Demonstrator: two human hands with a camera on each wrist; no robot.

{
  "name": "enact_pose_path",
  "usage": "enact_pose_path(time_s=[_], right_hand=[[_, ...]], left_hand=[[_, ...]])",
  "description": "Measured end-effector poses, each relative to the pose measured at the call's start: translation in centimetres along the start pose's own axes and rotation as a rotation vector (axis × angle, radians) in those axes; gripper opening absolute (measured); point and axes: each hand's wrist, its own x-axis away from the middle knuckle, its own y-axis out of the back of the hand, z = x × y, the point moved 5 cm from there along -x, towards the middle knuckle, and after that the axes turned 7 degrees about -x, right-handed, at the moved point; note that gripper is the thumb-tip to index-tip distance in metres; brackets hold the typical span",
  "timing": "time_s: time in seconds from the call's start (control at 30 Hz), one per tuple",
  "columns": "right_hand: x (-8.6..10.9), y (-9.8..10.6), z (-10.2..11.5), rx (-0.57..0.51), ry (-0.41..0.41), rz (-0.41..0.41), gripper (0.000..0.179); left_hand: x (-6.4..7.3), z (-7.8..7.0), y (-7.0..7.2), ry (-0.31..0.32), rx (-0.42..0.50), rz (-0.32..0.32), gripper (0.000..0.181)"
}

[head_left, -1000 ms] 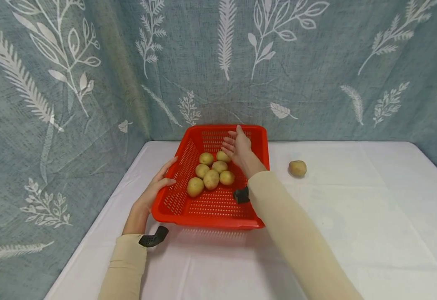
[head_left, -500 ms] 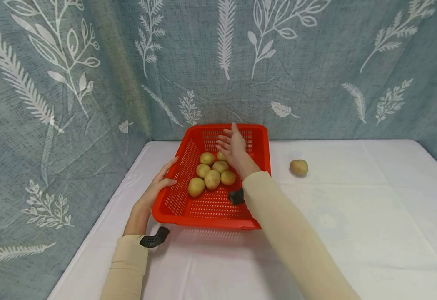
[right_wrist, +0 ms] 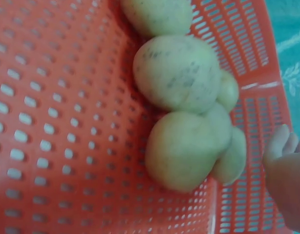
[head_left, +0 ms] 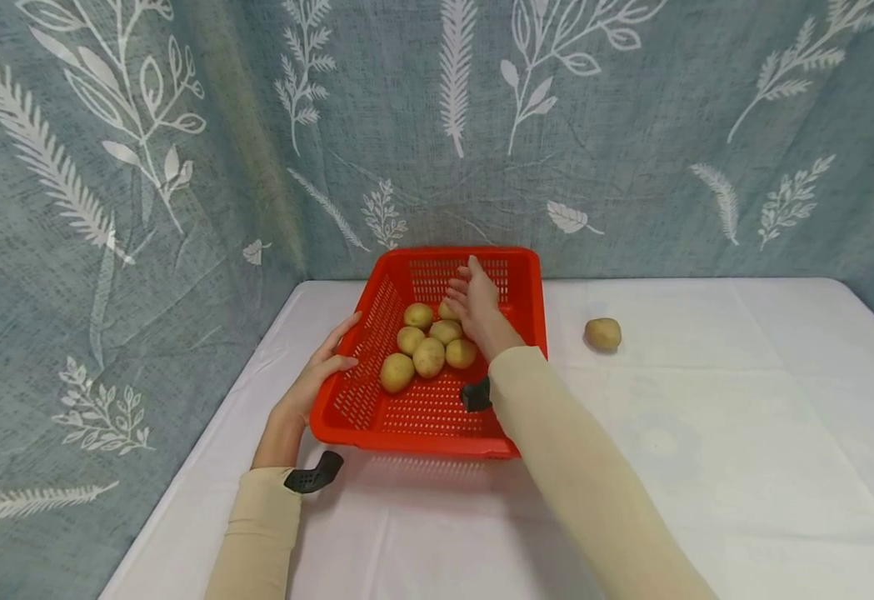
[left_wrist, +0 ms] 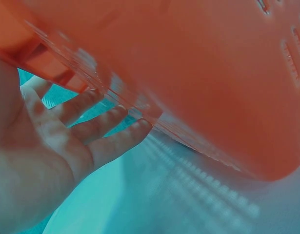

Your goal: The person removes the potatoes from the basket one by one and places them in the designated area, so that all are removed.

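Observation:
A red perforated plastic basket [head_left: 437,446] stands slightly raised at the front, its shadow on the cloth below. My left hand [head_left: 312,379] holds its left side, with thumb and index finger over the rim; the left wrist view shows the other fingers [left_wrist: 115,141] stretched along the underside. Inside lie several potatoes [head_left: 428,357], bunched toward the left and back. My right hand [head_left: 479,302] hovers over the back of the basket, palm turned left, fingers extended and holding nothing. It partly hides a potato at the back. In the right wrist view, potatoes [right_wrist: 176,73] lie beside that hand.
One loose potato [head_left: 603,334] lies on the white tablecloth [head_left: 706,467] to the right of the basket. A grey-blue curtain [head_left: 631,125] with white leaf prints hangs behind the table and along its left side.
My right hand has shifted slightly left and then sunk a little lower over the basket. The left hand keeps its hold, and the potatoes lie as before.

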Motion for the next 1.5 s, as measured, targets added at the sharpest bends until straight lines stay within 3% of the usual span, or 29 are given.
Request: enact_pose_path(time_s=[0.23, 0.37, 0.47, 0.6, 0.73, 1.03, 1.27, 1.4, 1.5], right_hand=[[0.1, 1.4, -0.4, 0.216, -0.009, -0.112, 0.045], [0.0, 2.2, -0.6, 0.337, -0.004, -0.222, 0.031], [0.0, 2.8, -1.0, 0.453, -0.061, -0.278, 0.024], [0.1, 3.1, -1.6, 0.646, -0.194, -0.214, 0.036], [0.4, 3.3, -1.7, 0.807, -0.265, -0.129, 0.037], [0.5, 3.3, -1.6, 0.948, -0.281, -0.108, 0.015], [0.7, 3.2, -1.5, 0.956, -0.355, -0.046, 0.046], [1.2, 3.0, -1.3, 0.973, -0.378, -0.006, 0.052], [1.6, 3.3, -1.1, 0.93, -0.4, -0.066, 0.053]], left_hand=[[0.0, 0.0, 0.1, 0.01, -0.012, -0.01, 0.069], [0.0, 0.0, 0.1, 0.009, -0.002, -0.006, 0.069], [0.0, 0.0, 0.0, 0.004, 0.002, -0.001, 0.069], [0.0, 0.0, 0.0, 0.004, 0.004, 0.0, 0.07], [0.0, 0.0, 0.0, 0.016, -0.001, -0.004, 0.07], [0.0, 0.2, 0.1, 0.026, 0.002, 0.001, 0.07], [0.0, 0.2, 0.1, 0.02, 0.003, 0.004, 0.07], [0.0, 0.2, 0.1, 0.019, 0.002, 0.004, 0.07], [0.0, 0.1, 0.1, 0.019, 0.001, 0.005, 0.07]])
